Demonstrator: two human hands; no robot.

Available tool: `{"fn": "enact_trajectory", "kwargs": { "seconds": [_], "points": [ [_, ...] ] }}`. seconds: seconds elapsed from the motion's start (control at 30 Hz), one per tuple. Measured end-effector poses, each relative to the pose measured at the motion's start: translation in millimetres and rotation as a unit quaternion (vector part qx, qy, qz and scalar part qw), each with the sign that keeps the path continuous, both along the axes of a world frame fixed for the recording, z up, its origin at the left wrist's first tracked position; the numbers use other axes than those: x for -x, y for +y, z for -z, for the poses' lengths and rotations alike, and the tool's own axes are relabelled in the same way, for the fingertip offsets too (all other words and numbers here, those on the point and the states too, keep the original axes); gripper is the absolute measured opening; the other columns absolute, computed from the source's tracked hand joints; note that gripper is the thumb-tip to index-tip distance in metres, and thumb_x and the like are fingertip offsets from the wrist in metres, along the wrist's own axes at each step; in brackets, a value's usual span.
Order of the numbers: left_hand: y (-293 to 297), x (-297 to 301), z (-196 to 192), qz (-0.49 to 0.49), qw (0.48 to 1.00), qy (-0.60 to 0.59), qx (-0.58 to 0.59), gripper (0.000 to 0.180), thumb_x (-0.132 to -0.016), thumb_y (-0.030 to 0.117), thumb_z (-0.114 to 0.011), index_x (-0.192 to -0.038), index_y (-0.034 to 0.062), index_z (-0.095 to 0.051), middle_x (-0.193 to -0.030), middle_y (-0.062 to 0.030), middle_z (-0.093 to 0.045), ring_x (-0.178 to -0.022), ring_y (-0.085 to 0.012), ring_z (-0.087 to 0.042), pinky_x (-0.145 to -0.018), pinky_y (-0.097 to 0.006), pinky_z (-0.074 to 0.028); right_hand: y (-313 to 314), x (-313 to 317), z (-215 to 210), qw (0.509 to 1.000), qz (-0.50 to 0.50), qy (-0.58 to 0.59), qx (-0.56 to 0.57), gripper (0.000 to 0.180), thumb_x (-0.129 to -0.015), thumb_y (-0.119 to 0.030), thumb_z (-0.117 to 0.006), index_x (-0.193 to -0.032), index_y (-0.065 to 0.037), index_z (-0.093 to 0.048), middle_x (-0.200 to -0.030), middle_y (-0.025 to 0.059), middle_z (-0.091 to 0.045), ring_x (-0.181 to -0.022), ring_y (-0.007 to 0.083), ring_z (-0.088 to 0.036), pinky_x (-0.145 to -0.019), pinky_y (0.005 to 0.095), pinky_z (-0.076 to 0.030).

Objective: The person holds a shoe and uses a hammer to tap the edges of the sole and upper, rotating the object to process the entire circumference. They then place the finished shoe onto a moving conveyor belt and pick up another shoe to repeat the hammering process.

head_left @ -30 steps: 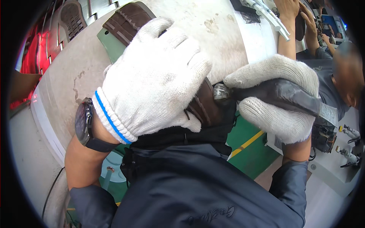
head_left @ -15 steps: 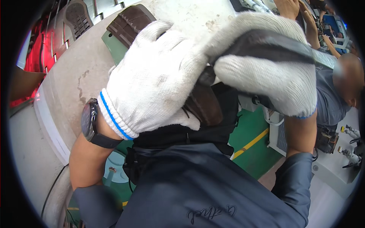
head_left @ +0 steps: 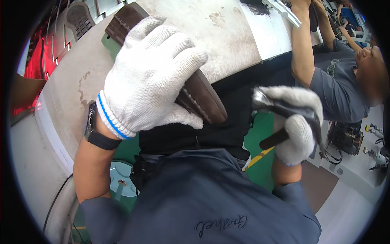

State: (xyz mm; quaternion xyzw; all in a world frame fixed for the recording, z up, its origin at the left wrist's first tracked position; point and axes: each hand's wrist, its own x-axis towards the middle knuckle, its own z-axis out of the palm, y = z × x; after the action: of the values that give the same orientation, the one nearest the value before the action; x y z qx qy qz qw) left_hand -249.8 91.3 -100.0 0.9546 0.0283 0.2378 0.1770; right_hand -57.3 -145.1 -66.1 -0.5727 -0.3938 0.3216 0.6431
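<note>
My left hand (head_left: 150, 75), in a white knit glove, grips a brown leather shoe (head_left: 205, 99) with light stitching along its edge. The shoe's middle is hidden under the glove. Past the fingers its other end (head_left: 126, 22) shows, with a green block (head_left: 111, 46) like a shoe last beside it. Well off to the right, clear of the shoe, my gloved right hand (head_left: 300, 134) is closed round a hammer (head_left: 280, 106). Its shiny metal face points left, and the dark handle end sticks out of the fist. Slight blur covers this hand.
A pale, stained worktable (head_left: 227, 40) lies ahead. At the far left a grey shoe sole (head_left: 80, 21) rests by metal slats. A co-worker's arm (head_left: 302, 53) reaches over a white sheet at right. A light-blue stool (head_left: 122, 175) stands below left; machinery (head_left: 345, 138) stands right.
My right hand has swung down and right, away from the left hand, bringing the hammer into clearer sight. The left hand and the shoe have shifted slightly left.
</note>
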Motion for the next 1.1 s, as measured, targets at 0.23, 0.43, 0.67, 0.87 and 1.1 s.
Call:
{"fn": "enact_trajectory", "kwargs": {
  "seconds": [0.23, 0.43, 0.67, 0.87, 1.1],
  "points": [
    [-3, 2, -4, -0.011, 0.999, 0.039, -0.029, 0.100, -0.038, 0.050, -0.101, -0.124, 0.0101, -0.070, -0.117, -0.0095, -0.070, -0.124, -0.0358, -0.066, -0.125, -0.058, -0.036, 5, 14, 9, 0.988, -0.076, -0.124, 0.047, 0.034, -0.093, -0.010, -0.081, -0.122, 0.006, -0.070, -0.121, 0.0251, -0.078, -0.111, 0.0324, -0.078, -0.101, 0.0440, -0.062],
    [-1, 2, -5, -0.009, 0.998, 0.043, -0.036, 0.101, -0.037, 0.053, -0.099, -0.123, 0.0093, -0.070, -0.117, -0.0094, -0.070, -0.125, -0.0360, -0.065, -0.125, -0.057, -0.036, -3, 21, -8, 0.998, -0.019, -0.058, 0.030, 0.041, -0.096, -0.014, -0.079, -0.126, 0.011, -0.064, -0.126, 0.0307, -0.074, -0.115, 0.0362, -0.077, -0.105, 0.0492, -0.061],
    [-10, 9, 0, -0.023, 0.999, 0.010, -0.029, 0.099, -0.040, 0.055, -0.099, -0.123, 0.0093, -0.069, -0.116, -0.0090, -0.070, -0.124, -0.0364, -0.065, -0.124, -0.058, -0.036, 18, 17, -14, 0.979, -0.104, -0.154, 0.079, 0.037, -0.088, -0.007, -0.078, -0.119, 0.011, -0.069, -0.119, 0.0283, -0.077, -0.112, 0.0334, -0.077, -0.101, 0.0450, -0.062],
    [0, 32, -2, -0.029, 1.000, 0.009, 0.004, 0.118, -0.049, 0.061, -0.100, -0.146, 0.0047, -0.062, -0.142, -0.0182, -0.067, -0.139, -0.0398, -0.060, -0.128, -0.060, -0.032, 37, 12, -32, 0.984, -0.069, -0.155, 0.062, 0.038, -0.094, -0.016, -0.070, -0.121, 0.011, -0.065, -0.115, 0.0279, -0.075, -0.087, 0.0265, -0.076, -0.075, 0.0326, -0.061],
    [43, 73, 14, -0.208, 0.964, 0.013, 0.165, 0.151, -0.049, 0.058, -0.104, -0.166, -0.0068, -0.034, -0.166, -0.0300, -0.046, -0.157, -0.0444, -0.043, -0.131, -0.048, -0.034, 59, 12, -38, 0.977, -0.019, -0.193, 0.093, 0.047, -0.107, -0.027, -0.067, -0.135, 0.009, -0.062, -0.117, 0.0234, -0.075, -0.082, 0.0194, -0.074, -0.067, 0.0282, -0.059]
  ]
}}
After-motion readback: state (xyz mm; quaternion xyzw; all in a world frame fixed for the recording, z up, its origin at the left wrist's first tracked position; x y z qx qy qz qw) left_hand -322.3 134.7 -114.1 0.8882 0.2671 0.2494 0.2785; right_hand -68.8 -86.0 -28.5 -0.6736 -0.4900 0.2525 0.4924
